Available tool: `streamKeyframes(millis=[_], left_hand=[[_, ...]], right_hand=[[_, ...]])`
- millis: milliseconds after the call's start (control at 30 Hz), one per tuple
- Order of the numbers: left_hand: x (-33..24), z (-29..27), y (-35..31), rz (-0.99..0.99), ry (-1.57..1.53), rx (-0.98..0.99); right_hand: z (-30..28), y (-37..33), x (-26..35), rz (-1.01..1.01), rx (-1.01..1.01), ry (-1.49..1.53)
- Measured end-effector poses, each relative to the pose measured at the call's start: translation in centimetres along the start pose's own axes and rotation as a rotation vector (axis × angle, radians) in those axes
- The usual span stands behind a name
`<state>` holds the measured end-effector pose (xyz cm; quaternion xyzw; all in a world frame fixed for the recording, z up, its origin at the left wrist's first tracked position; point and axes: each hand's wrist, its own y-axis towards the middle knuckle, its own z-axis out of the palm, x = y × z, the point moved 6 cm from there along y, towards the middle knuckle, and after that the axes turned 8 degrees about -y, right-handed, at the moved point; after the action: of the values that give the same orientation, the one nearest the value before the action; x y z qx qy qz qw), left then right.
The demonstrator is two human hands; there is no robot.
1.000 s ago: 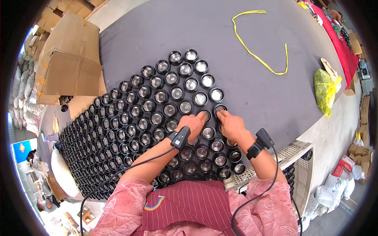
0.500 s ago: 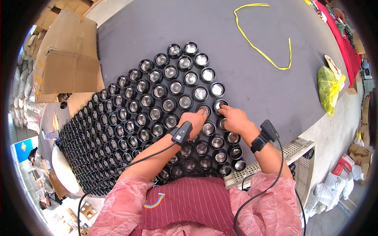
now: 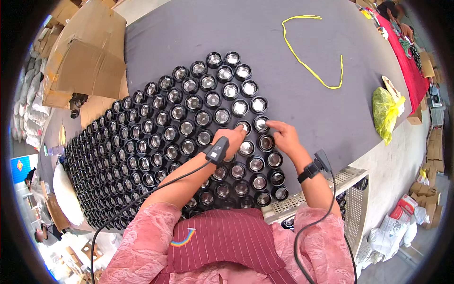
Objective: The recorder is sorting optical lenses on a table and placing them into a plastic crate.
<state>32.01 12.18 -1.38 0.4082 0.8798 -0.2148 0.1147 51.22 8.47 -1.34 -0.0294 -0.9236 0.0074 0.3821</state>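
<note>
Many black round lid-like pieces [image 3: 213, 100] with shiny silver centres stand in close rows on the dark table [image 3: 227, 28]. My left hand [image 3: 230, 137] reaches in among the right-hand rows. Its fingertips are closed at the rim of one black round lid [image 3: 245, 127], partly hiding it. My right hand [image 3: 285, 137] is just right of the outermost row, its index finger stretched toward another black lid [image 3: 260, 124]. Its other fingers are bent, and nothing shows in them. A dark band-mounted device sits on each wrist, with a cable running from it.
A yellow strip [image 3: 307, 66] lies bent on the far table. A yellow plastic bag [image 3: 385, 111] sits by the right edge. An open cardboard box [image 3: 85, 71] stands at the far left. A cream perforated crate [image 3: 352, 182] is below the table's near right edge.
My right hand has lifted its fingers off a lid and drawn slightly right. My left hand stays at its lid. The whole view has shifted a little.
</note>
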Motion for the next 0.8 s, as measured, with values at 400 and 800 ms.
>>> streamKeyframes(millis=[400, 800], left_hand=[[-2.6, 4.0, -2.9, 0.137, -0.012, 0.004], [-2.4, 5.8, -2.1, 0.04, 0.053, 0.013]], right_hand=[[3.4, -6.0, 1.9, -0.023, 0.372, -0.569], [3.6, -5.0, 1.8, 0.079, 0.468, -0.696]])
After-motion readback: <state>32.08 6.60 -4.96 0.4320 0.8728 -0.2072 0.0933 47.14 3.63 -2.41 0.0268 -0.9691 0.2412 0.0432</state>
